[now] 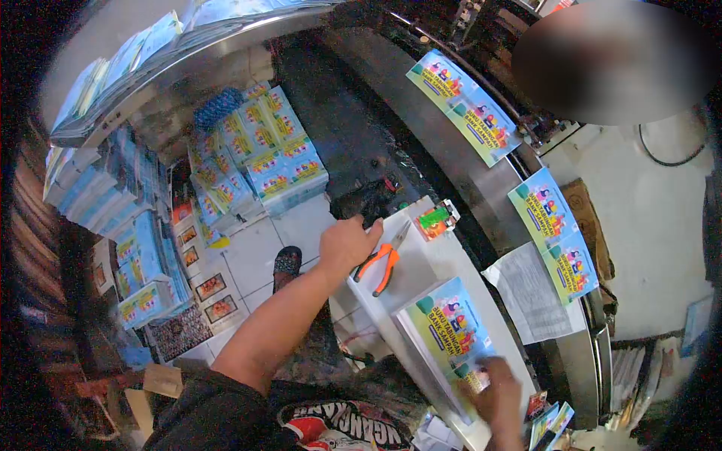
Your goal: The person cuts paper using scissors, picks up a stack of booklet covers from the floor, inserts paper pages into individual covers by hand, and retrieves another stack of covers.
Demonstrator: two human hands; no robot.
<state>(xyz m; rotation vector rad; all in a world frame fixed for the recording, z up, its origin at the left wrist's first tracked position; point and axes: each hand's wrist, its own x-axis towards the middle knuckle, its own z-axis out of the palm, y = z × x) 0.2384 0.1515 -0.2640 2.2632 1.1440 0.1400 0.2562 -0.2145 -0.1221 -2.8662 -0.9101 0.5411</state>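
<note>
My left hand (pixel 350 244) is at the far left edge of a narrow white bench (pixel 429 259), thumb and a finger apart, with nothing visible in it. Just beside it lie pliers (pixel 387 263) with orange and black handles. A small orange and green box (pixel 436 219) sits at the bench's far end. Nearer to me is a stack of printed booklets (pixel 451 323) with blue, yellow and green covers. My right hand (pixel 495 398) is over the near end of this stack; its fingers are blurred, so whether they grip a cover is unclear.
Bundled booklets (pixel 274 139) stand on the tiled floor, and more stacks (pixel 139 263) rise at left under a loaded shelf (pixel 195 56). Printed sheets (pixel 466 109) and a grey-white paper (pixel 538 293) lie along the dark machine's metal edge. A sandalled foot (pixel 287 263) shows below.
</note>
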